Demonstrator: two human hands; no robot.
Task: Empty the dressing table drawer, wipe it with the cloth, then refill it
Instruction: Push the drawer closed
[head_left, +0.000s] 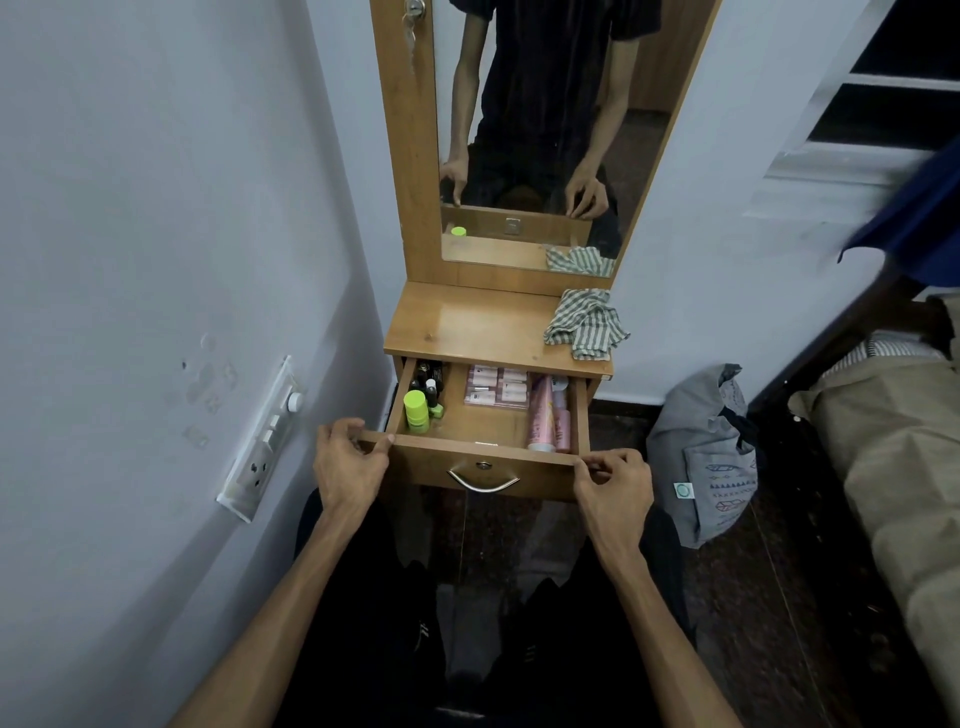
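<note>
The drawer (488, 452) of the dressing table (483, 332) stands pulled out toward the person, and both hands pinch the top edge of its front panel: the left hand (349, 467) at the left corner, the right hand (613, 486) at the right corner, thumbs on the upper lip. The panel's long axis runs left to right between the two hands.

The drawer is still full. A lime-capped bottle (415, 411) and small dark bottles (430, 376) crowd the left side, pink boxes (496, 387) lie at the back centre, and pink tubes (545, 415) lie along the right wall.

The striped cloth (584, 323) sits crumpled on the table top's right rear, nearer the right hand.

Emptying looks not yet begun. The bare left part of the table top offers landing room; the wall presses close on the left, and a grey bag (701, 457) sits on the floor to the right.
</note>
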